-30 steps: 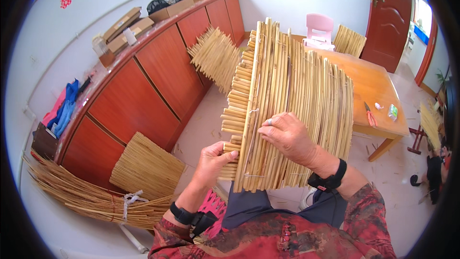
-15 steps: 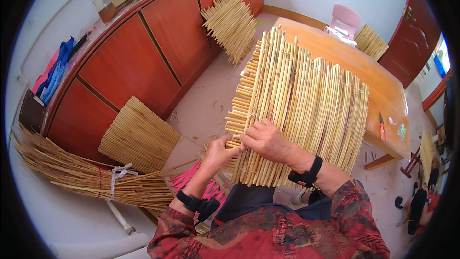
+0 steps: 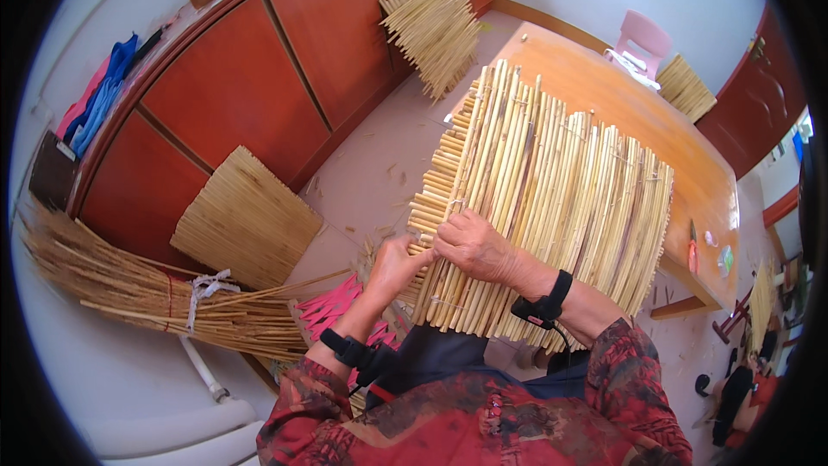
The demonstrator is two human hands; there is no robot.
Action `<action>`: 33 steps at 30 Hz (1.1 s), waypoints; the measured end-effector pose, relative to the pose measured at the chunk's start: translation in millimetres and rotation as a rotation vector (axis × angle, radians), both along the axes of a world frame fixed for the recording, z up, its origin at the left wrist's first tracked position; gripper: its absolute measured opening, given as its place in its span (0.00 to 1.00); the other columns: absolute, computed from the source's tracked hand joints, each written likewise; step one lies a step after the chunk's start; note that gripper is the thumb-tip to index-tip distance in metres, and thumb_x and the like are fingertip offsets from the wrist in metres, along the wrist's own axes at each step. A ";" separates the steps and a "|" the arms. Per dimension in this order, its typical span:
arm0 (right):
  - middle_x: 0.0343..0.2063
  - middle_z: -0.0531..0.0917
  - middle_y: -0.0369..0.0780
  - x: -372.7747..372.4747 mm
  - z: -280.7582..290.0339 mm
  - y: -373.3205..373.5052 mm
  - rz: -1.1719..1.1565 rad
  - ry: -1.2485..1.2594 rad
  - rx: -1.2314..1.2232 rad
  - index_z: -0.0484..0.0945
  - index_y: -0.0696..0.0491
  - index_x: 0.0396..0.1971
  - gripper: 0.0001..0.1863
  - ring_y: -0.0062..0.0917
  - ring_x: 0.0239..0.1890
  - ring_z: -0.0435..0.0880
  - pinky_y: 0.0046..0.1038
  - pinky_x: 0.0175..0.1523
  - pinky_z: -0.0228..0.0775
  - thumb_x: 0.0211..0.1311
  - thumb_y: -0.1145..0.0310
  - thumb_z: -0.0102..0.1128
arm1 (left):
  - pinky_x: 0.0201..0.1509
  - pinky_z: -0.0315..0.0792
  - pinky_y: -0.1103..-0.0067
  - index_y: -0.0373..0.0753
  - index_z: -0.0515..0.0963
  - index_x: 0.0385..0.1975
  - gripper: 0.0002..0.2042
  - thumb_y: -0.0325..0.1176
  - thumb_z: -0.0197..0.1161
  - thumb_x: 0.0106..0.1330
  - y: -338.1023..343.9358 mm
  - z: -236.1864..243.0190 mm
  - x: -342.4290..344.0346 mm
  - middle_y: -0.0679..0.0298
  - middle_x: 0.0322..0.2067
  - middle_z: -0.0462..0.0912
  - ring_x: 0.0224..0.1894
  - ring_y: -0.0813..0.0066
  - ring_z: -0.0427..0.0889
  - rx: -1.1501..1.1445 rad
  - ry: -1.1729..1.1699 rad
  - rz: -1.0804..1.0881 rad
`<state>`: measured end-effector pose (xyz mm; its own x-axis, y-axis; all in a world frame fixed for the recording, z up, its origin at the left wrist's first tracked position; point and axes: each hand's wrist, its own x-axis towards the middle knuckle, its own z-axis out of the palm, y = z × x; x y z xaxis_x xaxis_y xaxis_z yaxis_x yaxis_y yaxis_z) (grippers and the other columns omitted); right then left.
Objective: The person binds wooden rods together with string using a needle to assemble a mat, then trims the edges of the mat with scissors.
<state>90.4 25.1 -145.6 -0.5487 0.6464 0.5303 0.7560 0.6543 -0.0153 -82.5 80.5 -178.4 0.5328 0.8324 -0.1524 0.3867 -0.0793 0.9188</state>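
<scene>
A mat of pale reed stalks (image 3: 569,207), bound side by side with thin string, lies over my lap and against the table. Further stalks stick out from under its left edge. My left hand (image 3: 397,266) is closed at that edge, thumb and fingers pinched together near the stalk ends. Curled over the outermost stalks, my right hand (image 3: 476,248) has its fingertips touching the left hand's. Whatever lies between the fingertips is too small or hidden to make out. Knots of string show along the mat's edge just above the right hand.
The mat leans on a wooden table (image 3: 595,65), where red-handled pliers (image 3: 693,248) lie. A tied bundle of long reeds (image 3: 164,302) lies at left. Another reed mat (image 3: 250,216) and a stack of stalks (image 3: 435,30) rest against red cabinets (image 3: 233,86). A pink chair (image 3: 642,39) stands behind.
The view has shifted slightly, so the surroundings sit a little differently. My hands stay together at the mat's left edge, with only small finger movement.
</scene>
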 end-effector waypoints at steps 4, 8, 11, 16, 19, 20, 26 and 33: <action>0.21 0.70 0.36 -13.6 43.7 -14.6 0.089 0.188 0.057 0.71 0.55 0.23 0.05 0.25 0.27 0.71 0.26 0.33 0.63 0.46 0.70 0.54 | 0.31 0.71 0.74 0.29 0.76 0.28 0.23 0.48 0.64 0.48 8.2 -16.5 3.4 0.52 0.21 0.79 0.25 0.66 0.80 0.044 0.093 -0.004; 0.32 0.78 0.40 7.0 65.7 -21.2 -0.078 1.320 -0.461 0.71 0.57 0.25 0.09 0.25 0.36 0.78 0.25 0.44 0.69 0.61 0.68 0.47 | 0.33 0.71 0.75 0.31 0.77 0.29 0.23 0.49 0.64 0.47 4.7 -9.9 4.7 0.54 0.23 0.80 0.26 0.66 0.80 -0.031 0.030 -0.035; 0.21 0.75 0.36 11.3 69.2 -35.9 0.151 1.758 -0.804 0.70 0.56 0.28 0.09 0.19 0.23 0.77 0.21 0.32 0.72 0.63 0.67 0.46 | 0.35 0.71 0.75 0.31 0.77 0.32 0.24 0.50 0.63 0.47 4.5 -13.5 5.9 0.53 0.24 0.80 0.28 0.67 0.80 -0.035 0.041 -0.048; 0.15 0.65 0.29 69.3 121.8 -105.1 -0.372 1.293 -0.584 0.69 0.52 0.28 0.10 0.10 0.17 0.65 0.14 0.21 0.58 0.62 0.62 0.45 | 0.39 0.70 0.75 0.31 0.77 0.35 0.26 0.50 0.63 0.47 6.5 -19.4 5.0 0.52 0.27 0.80 0.31 0.67 0.80 -0.005 0.042 -0.032; 0.15 0.60 0.28 177.6 181.6 -171.9 -0.445 1.421 -0.171 0.69 0.56 0.38 0.10 0.07 0.15 0.56 0.11 0.18 0.46 0.61 0.69 0.43 | 0.40 0.70 0.75 0.32 0.75 0.38 0.27 0.51 0.63 0.47 7.7 -36.1 -2.4 0.53 0.29 0.80 0.32 0.67 0.80 0.081 -0.034 0.039; 0.15 0.59 0.28 218.8 207.7 -199.3 -0.432 1.482 -0.016 0.69 0.59 0.43 0.13 0.06 0.14 0.53 0.10 0.16 0.43 0.60 0.73 0.42 | 0.40 0.70 0.76 0.31 0.75 0.39 0.27 0.50 0.63 0.48 10.1 -33.3 -0.5 0.53 0.30 0.80 0.33 0.68 0.80 0.020 -0.057 -0.012; 0.20 0.67 0.31 273.3 207.2 -247.7 -1.228 0.755 0.557 0.70 0.58 0.40 0.13 0.11 0.19 0.62 0.13 0.22 0.54 0.54 0.72 0.51 | 0.40 0.69 0.79 0.31 0.74 0.39 0.23 0.43 0.65 0.50 12.4 -2.7 9.2 0.56 0.31 0.80 0.34 0.74 0.77 -0.100 -0.102 -0.178; 0.23 0.75 0.39 15.8 31.2 -50.1 -0.486 0.537 -0.540 0.75 0.56 0.30 0.11 0.23 0.23 0.74 0.22 0.29 0.67 0.48 0.67 0.61 | 0.41 0.68 0.81 0.32 0.72 0.43 0.22 0.37 0.66 0.50 24.4 -7.2 -3.4 0.63 0.36 0.77 0.37 0.79 0.74 -0.493 -0.289 -0.330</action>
<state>106.2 -25.0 -114.4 0.0842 0.9776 0.1929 0.7494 0.0655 -0.6589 -86.0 104.9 -185.6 0.8245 0.4881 -0.2862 0.1461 0.3050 0.9411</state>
